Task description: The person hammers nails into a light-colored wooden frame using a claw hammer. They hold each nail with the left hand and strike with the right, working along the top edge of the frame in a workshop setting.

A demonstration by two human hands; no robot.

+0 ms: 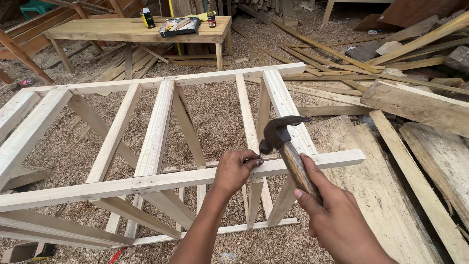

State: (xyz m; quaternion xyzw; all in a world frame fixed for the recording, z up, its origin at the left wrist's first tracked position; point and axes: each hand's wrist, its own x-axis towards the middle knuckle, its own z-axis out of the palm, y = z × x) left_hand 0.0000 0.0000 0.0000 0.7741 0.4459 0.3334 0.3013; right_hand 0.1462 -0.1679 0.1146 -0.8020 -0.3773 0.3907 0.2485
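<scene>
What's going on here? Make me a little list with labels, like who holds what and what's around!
Place: outdoor wood workshop, sawdust on the ground
Right hand: grips a claw hammer by its wooden handle
Left hand: pinches a small nail, barely visible, on the frame's near rail
Hammer head: just above the nail
Main thing: pale wooden frame with slats
Behind: wooden bench with a tray and bottle
Right side: loose planks

Two hands are in view, the left hand and the right hand. There is one hammer and one pale wooden frame with five top slats. One worktop stands behind, carrying one tray, one bottle and one small box. Loose planks number perhaps a dozen; the heap is too tangled to count.
</scene>
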